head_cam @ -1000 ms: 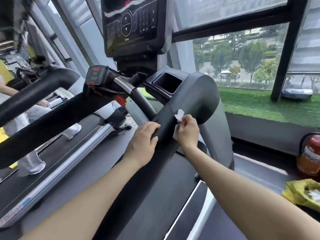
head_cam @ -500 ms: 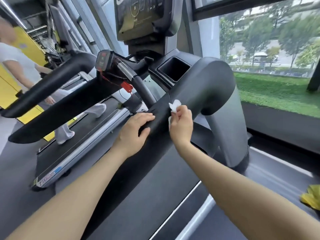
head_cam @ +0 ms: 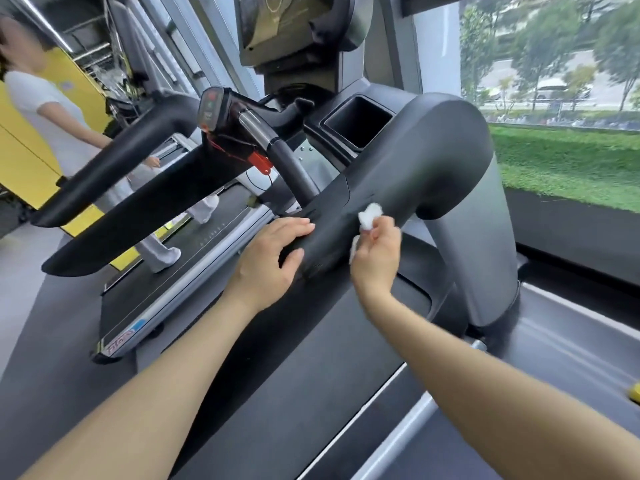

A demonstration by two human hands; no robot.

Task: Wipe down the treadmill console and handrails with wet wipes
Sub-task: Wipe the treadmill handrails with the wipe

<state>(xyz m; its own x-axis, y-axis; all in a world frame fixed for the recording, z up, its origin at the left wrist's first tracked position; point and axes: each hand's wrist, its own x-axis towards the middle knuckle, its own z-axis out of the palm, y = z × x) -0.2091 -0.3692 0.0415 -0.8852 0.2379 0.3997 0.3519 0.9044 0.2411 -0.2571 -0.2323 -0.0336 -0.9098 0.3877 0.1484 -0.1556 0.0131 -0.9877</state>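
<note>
**Hands on the treadmill handrail**

Wipe, white and crumpled, sits pinched in the fingers of my right hand, pressed against the top of the dark right handrail. My left hand lies just beside it, fingers straight and flat across the rail, thumb tucked under. The console rises above, past a square cup holder.

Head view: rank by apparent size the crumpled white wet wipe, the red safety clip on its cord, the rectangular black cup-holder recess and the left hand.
1. Left hand
2. Rectangular black cup-holder recess; it sits farther from the camera, so its place against the hand is unsure
3. Crumpled white wet wipe
4. Red safety clip
</note>
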